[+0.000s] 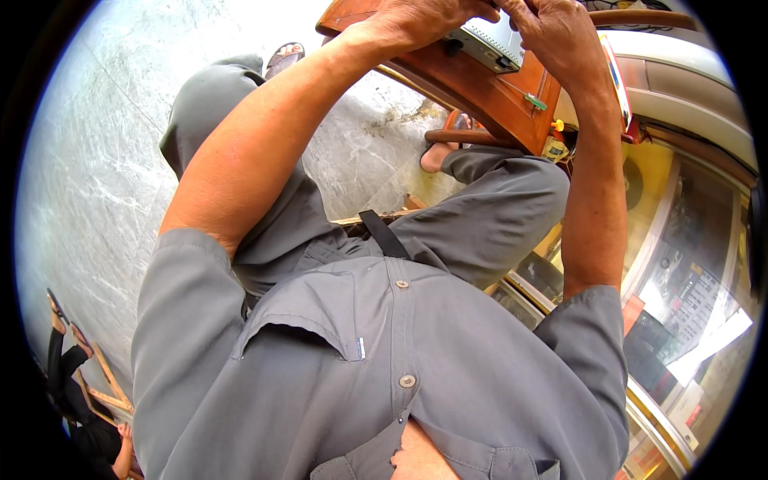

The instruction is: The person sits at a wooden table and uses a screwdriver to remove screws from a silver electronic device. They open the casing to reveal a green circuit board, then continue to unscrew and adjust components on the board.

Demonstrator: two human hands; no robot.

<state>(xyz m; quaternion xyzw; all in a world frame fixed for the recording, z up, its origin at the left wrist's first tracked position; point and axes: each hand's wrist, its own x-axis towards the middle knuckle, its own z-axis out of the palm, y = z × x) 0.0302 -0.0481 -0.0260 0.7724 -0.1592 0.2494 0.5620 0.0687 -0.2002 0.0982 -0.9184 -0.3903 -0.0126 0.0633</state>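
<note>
The silvery metal box (490,44) is on the reddish wooden worktop (452,84), between the left hand (424,19) and right hand (556,30), fingers curled in by its far end. Can't tell if they're gripping anything, tips get cut off. Shirt pocket (300,312) tag (360,348) is too tiny to read.

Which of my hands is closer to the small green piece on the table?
Your right hand, at the right of the metal box, is closer to the green piece; your left hand is farther off, leftward.
</note>
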